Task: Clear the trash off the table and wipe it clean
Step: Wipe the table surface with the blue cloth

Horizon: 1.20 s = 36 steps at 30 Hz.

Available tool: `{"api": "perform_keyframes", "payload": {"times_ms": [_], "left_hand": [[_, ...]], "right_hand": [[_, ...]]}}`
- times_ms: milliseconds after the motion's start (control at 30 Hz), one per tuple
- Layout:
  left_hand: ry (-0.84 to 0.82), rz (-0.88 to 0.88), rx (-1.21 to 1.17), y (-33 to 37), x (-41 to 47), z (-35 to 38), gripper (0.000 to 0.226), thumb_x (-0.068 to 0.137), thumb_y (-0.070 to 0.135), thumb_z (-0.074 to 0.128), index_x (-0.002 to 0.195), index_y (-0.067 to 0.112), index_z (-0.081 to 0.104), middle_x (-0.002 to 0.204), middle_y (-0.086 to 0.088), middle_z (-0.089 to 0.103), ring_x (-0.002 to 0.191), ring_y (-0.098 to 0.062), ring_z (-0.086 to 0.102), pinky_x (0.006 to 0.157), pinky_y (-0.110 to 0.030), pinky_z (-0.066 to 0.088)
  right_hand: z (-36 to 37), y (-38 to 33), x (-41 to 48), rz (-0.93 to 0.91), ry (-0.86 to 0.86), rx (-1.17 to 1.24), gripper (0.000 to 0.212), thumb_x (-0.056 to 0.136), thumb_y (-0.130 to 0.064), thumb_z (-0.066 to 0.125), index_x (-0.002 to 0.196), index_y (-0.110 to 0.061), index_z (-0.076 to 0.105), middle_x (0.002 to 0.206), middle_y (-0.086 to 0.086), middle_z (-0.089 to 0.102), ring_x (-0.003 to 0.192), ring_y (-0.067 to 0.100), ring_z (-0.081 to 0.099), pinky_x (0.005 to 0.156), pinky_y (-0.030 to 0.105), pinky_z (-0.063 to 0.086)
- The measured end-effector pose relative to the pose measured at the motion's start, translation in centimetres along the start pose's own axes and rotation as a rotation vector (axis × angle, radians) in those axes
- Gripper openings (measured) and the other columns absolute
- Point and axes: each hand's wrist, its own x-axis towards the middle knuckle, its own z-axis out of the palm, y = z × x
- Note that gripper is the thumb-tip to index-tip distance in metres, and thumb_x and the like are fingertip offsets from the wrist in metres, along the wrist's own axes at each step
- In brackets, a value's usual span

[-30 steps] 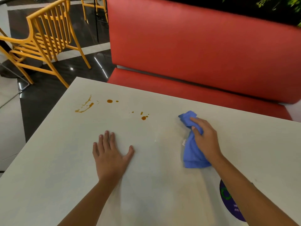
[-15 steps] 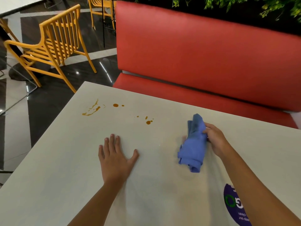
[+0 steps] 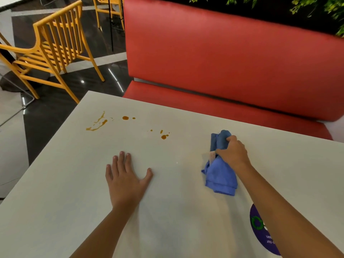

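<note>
My fingers (image 3: pixel 230 139) on the right hand (image 3: pixel 233 155) are curled tight round the bunched blue cloth (image 3: pixel 220 178), which sits on the table (image 3: pixel 65 202) right of centre. My left hand (image 3: pixel 124 178) lies flat with its fingers straight, holding nothing. Wadded like this (more lump than pad), the cloth could smear the orange sauce drips (image 3: pixel 163 136) and the streak (image 3: pixel 96 124) instead of lifting them, or push them over the left edge nearby. Bare tabletop lies between cloth and drips, and the red bench (image 3: pixel 223 62) sits just past the far edge.
</note>
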Motion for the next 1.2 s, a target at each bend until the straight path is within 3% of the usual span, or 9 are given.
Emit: {"api": "perform_keyframes", "payload": {"times_ms": [200,333,433,600,767,933,1000,1100,1200], "left_hand": [[0.007,-0.007,-0.005,0.0,0.0,0.1,0.098,0.071,0.074,0.012,0.147,0.013,0.022,0.156,-0.003,0.015,0.145,-0.019,0.006,0.117,-0.037,-0.002],[0.005,-0.006,-0.006,0.0,0.0,0.0,0.098,0.07,0.074,0.011,0.147,0.013,0.02,0.156,-0.002,0.013,0.145,-0.019,0.004,0.117,-0.037,-0.003],[0.001,-0.005,-0.01,0.1,0.0,0.0,0.099,0.07,0.074,0.01,0.147,0.014,0.019,0.157,-0.002,0.012,0.145,-0.018,0.003,0.118,-0.037,-0.003],[0.007,-0.005,-0.016,0.1,0.0,0.0,0.098,0.071,0.074,0.012,0.147,0.013,0.021,0.156,-0.003,0.014,0.145,-0.019,0.005,0.117,-0.038,-0.002],[0.007,-0.006,0.003,0.0,0.1,0.1,0.098,0.071,0.074,0.012,0.147,0.013,0.021,0.156,-0.003,0.015,0.145,-0.02,0.005,0.118,-0.037,-0.002],[-0.004,0.0,0.019,-0.1,0.1,0.2,0.097,0.072,0.074,0.012,0.147,0.013,0.02,0.156,-0.004,0.015,0.145,-0.02,0.006,0.117,-0.039,0.0],[-0.015,0.007,0.025,-0.1,0.1,0.1,0.098,0.072,0.074,0.011,0.148,0.013,0.019,0.156,-0.004,0.014,0.145,-0.02,0.005,0.118,-0.039,0.0],[-0.019,0.008,0.025,-0.2,0.0,0.1,0.098,0.072,0.074,0.009,0.148,0.013,0.017,0.157,-0.003,0.012,0.145,-0.02,0.003,0.118,-0.038,-0.002],[-0.014,0.004,0.028,-0.1,0.0,0.2,0.097,0.072,0.074,0.01,0.148,0.013,0.017,0.157,-0.004,0.012,0.145,-0.02,0.004,0.118,-0.039,-0.001]], "right_hand": [[-5.0,2.3,0.4,0.178,-0.223,0.77,0.026,0.081,0.008,0.049,0.095,-0.01,0.063,0.087,0.01,0.062,0.069,0.022,0.057,0.058,0.028,0.046],[-4.5,5.6,1.8,0.196,-0.037,0.347,0.041,0.085,0.0,0.047,0.125,-0.008,0.053,0.106,0.016,0.059,0.092,0.03,0.056,0.08,0.039,0.046],[-2.7,6.5,1.7,-0.068,0.104,-0.021,0.047,0.094,-0.02,0.046,0.14,-0.014,0.037,0.145,0.013,0.034,0.128,0.031,0.039,0.103,0.042,0.034],[1.7,7.1,1.8,-0.398,0.083,-0.46,0.047,0.099,-0.037,0.036,0.139,-0.012,0.038,0.149,0.024,0.026,0.136,0.045,0.025,0.105,0.059,0.03],[5.2,3.9,0.8,-0.26,0.159,-0.37,0.072,0.093,-0.058,0.034,0.148,-0.016,0.014,0.156,0.013,0.01,0.143,0.034,0.007,0.115,0.044,0.008],[5.4,3.8,-0.6,-0.403,0.164,-0.31,0.052,0.091,-0.031,0.033,0.128,0.0,0.052,0.129,0.027,0.051,0.117,0.047,0.05,0.094,0.055,0.044],[4.9,5.3,-1.3,-0.506,0.113,-0.316,0.048,0.088,-0.021,0.032,0.123,0.002,0.056,0.125,0.026,0.056,0.114,0.045,0.053,0.092,0.05,0.048],[3.3,7.7,-1.1,-0.597,0.118,-0.228,0.039,0.094,-0.007,0.038,0.131,-0.002,0.049,0.138,0.019,0.045,0.13,0.036,0.039,0.109,0.025,0.023],[2.4,7.9,-0.2,-0.49,0.166,-0.13,0.043,0.094,0.003,0.043,0.137,-0.006,0.041,0.146,0.014,0.035,0.139,0.031,0.026,0.114,0.028,0.018]]}}
